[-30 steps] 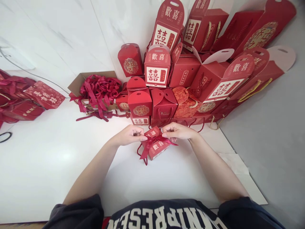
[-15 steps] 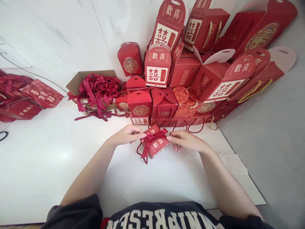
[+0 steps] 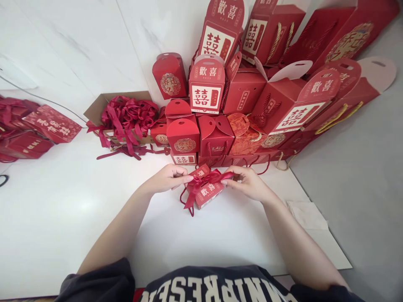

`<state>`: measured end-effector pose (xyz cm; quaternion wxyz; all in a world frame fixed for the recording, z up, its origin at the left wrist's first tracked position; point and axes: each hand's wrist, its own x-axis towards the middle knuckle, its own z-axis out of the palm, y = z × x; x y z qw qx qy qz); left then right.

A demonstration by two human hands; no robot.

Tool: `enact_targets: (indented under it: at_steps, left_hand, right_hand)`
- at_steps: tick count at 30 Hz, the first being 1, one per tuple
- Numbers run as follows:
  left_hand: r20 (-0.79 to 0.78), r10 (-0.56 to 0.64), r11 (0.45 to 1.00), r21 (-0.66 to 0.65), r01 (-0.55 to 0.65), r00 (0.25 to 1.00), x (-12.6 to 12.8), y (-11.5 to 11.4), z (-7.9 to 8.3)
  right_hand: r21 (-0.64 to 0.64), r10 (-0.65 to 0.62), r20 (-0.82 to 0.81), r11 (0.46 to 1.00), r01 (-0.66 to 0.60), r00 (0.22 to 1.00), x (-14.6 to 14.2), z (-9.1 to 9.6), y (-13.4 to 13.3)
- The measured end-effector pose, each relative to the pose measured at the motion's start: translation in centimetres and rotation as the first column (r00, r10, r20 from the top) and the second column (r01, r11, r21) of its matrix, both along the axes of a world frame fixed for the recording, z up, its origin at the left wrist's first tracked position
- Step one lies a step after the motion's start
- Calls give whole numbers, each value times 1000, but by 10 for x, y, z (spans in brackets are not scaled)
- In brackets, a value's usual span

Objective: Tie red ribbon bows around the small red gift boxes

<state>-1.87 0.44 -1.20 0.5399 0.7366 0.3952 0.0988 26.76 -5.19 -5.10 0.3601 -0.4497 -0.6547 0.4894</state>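
A small red gift box (image 3: 210, 195) with white lettering lies on the white table in front of me. Across its top is a dark red satin ribbon (image 3: 206, 179) tied in a bow, one tail hanging over the near left side. My left hand (image 3: 171, 178) pinches the bow's left part between thumb and index finger. On the other side my right hand (image 3: 247, 182) is closed on the ribbon's right part, drawn out past the box edge. A red cord handle (image 3: 182, 197) loops out at the box's left.
Behind the box, many red gift boxes (image 3: 207, 84) are stacked against the wall. A cardboard box (image 3: 94, 107) of loose red ribbons (image 3: 129, 115) stands left of them. More red packages (image 3: 28, 142) lie far left; a grey panel (image 3: 362, 167) borders the right.
My right hand has taken the ribbon's right part and drawn it out to the right. The left hand keeps its pinch. The view has shifted slightly.
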Motion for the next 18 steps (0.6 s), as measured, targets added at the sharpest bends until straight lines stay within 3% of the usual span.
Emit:
enact_targets:
  at_steps: [4,8,18]
  left_hand:
    - [10,2,1000,-18,-1,1000,1,-1,1]
    - [19,9,1000,-20,-8,1000,2,-1,0]
    - [-16,-54,997,48,54,998,-2,2,-3]
  right_hand:
    - [-59,55,-74,996,-59,996,0,2,0]
    - [-128,21,-82,991,-31,996,-1,-3,3]
    - [58,79,174,994,-90,982,10,2,2]
